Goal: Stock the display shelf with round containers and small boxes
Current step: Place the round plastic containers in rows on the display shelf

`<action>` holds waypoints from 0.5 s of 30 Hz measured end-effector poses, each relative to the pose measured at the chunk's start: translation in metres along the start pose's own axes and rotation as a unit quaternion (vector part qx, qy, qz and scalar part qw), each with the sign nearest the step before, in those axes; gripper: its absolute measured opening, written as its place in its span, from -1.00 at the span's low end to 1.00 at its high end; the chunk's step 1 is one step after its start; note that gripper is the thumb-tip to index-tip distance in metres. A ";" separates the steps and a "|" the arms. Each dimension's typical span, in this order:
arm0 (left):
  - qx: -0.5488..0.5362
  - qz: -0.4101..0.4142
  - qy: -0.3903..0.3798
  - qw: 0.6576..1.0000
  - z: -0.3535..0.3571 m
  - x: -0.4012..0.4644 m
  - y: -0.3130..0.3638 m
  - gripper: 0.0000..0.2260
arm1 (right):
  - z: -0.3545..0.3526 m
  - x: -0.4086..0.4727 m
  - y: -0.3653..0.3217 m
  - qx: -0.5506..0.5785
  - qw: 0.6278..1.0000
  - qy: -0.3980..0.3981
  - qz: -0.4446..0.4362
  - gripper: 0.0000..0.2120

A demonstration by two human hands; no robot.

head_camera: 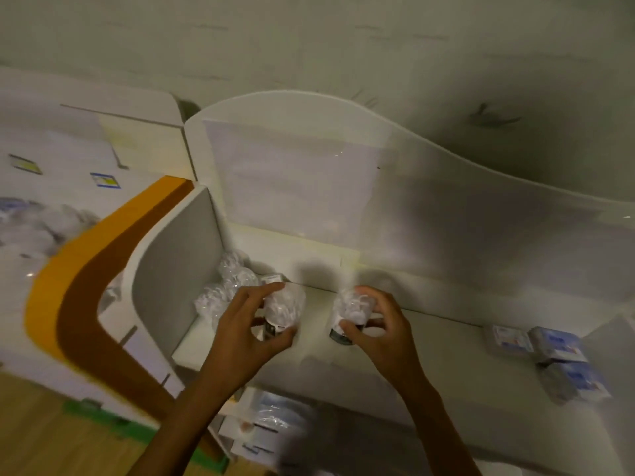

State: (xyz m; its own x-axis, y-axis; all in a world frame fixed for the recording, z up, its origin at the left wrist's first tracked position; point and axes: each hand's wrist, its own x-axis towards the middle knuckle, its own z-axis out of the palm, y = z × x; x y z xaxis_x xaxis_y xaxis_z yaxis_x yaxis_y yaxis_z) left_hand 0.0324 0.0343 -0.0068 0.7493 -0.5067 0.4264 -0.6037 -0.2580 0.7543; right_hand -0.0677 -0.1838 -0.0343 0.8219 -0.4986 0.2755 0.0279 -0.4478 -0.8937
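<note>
Round containers are sitting in both hands, one in each. Left hand (247,324) is curling its fingers and thumb round the left container (283,310), a clear wrapped tub with a dark band near its base, tilting a little over the white shelf (429,341). Right hand (378,324) is gripping the right container (348,316) the same way, thumb in front and fingers wrapping over the top and far side; whether either tub is touching the shelf surface is hard to tell through the blur. The two tubs are standing near each other, apart, towards the left half of the shelf.

Just behind and left of the left hand, a cluster of more wrapped round containers (226,286) is lying in the back left corner against the curved side panel (171,269), with a small box (273,279) showing beside them. At the right end of the shelf, well apart from the hands, a group of small wrapped boxes (553,352) is resting. Below the shelf edge, between the forearms, more packaged boxes (271,420) are stacking up on a lower level. An orange and brown curved band (89,286) is running down the neighbouring unit on the left
</note>
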 end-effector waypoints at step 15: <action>0.074 -0.075 0.142 0.984 -0.189 -0.117 -0.014 -0.45 | 0.168 -0.051 -0.116 0.059 0.979 -0.176 -0.087 -0.52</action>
State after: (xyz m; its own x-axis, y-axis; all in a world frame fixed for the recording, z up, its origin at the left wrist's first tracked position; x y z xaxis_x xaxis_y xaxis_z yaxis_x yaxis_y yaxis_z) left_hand 0.0051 0.2524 0.0268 0.8662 -0.2086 0.4541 -0.4977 -0.4408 0.7470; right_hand -0.0176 0.0181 -0.0041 0.9438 -0.1263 0.3055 0.2322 -0.4044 -0.8846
